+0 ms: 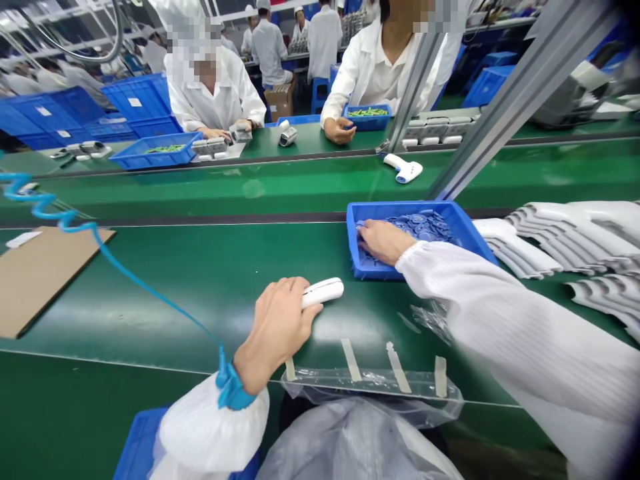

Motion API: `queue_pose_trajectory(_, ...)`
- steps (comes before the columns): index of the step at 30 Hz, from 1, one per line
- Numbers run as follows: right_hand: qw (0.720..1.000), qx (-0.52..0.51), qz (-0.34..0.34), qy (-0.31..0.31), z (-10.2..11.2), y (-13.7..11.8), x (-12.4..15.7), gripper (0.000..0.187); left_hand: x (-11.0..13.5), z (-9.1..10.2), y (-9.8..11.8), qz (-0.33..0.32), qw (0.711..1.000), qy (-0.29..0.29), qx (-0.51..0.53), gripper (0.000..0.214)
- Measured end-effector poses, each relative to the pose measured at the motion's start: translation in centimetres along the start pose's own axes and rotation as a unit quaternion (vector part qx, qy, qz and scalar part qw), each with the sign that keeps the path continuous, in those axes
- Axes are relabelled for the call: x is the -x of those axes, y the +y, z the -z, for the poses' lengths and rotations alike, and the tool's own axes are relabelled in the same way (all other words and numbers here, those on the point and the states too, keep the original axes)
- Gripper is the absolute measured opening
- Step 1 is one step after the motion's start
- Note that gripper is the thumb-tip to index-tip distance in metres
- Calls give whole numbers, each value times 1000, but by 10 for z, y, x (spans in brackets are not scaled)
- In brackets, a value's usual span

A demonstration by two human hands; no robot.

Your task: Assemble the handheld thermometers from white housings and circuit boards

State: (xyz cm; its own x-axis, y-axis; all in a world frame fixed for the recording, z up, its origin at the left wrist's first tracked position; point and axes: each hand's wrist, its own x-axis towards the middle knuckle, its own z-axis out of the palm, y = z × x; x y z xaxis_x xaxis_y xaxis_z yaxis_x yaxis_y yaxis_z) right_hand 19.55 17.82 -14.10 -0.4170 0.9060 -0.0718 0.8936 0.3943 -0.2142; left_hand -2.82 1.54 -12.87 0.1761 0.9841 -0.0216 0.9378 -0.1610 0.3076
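My left hand (280,320) is wrapped around a white plastic thermometer housing (324,292), holding it just above or on the green bench. The rounded end of the housing points right, and a dark seam runs along it; the rest is hidden by my fingers. Over to the right, my right hand (386,241) reaches into a blue tray (353,250). Its fingers are curled down among many small blue plastic pieces (430,225). Whatever lies between those fingertips cannot be made out. A blue coiled cord (150,287) runs to the blue band (234,388) on my left wrist.
White gun-shaped shells (575,233) are stacked right of the tray. A white thermometer gun (404,168) lies on the green belt (300,183) beyond. A metal post (505,107) slants behind the tray. Cardboard (45,273) lies left. Two co-workers sit opposite. Tape strips (399,368) hold plastic film at the front edge.
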Motion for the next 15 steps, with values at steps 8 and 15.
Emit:
queue_pose_trajectory(8,946,-314,-58,58,29,-17,85,43,9,4,9,43,933,-32,356,33)
queue_pose_trajectory(15,743,-653,-122,88,12,-63,135,53,4,-3,45,-33,938,6,345,22)
